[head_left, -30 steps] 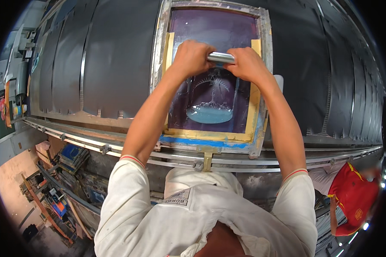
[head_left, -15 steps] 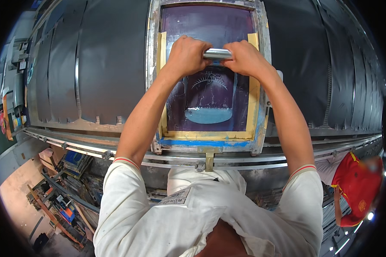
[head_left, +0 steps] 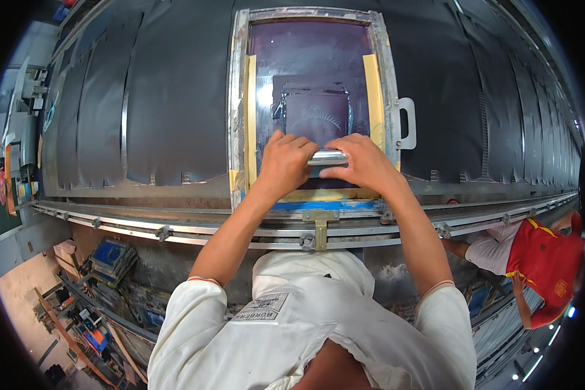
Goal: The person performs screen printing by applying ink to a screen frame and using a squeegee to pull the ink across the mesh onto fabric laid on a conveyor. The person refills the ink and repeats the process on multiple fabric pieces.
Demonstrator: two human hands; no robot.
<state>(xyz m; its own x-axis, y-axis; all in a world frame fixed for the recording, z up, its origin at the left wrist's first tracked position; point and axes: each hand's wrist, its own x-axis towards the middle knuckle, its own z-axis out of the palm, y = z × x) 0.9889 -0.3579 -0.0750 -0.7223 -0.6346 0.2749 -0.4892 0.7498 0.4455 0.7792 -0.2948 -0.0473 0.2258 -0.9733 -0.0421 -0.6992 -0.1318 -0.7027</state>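
Note:
Both ends of a squeegee (head_left: 329, 158) with a rounded silver handle are gripped by me, my left hand (head_left: 285, 164) closed round one end and my right hand (head_left: 364, 162) round the other. It lies crosswise over the near part of a purple printing screen (head_left: 309, 55) in a worn frame (head_left: 238, 123). Beyond my fingers the mesh bears a darker rectangle with a pale arched, spiky design (head_left: 316, 118). Yellow tape (head_left: 373, 94) lines the inner sides. My hands hide the squeegee's blade and much of the mesh beneath.
Black sheets (head_left: 175, 91) cover the long table on both sides. A white loop handle (head_left: 407, 123) juts from the frame's right side. Metal rails (head_left: 130, 229) run along the near edge, with a brass-coloured bracket (head_left: 320, 227). A person in red (head_left: 545, 270) stands at the right.
My hands have drawn the squeegee toward me, from the middle of the screen to its near part. The arched design now shows beyond it, and the pale ink band is hidden.

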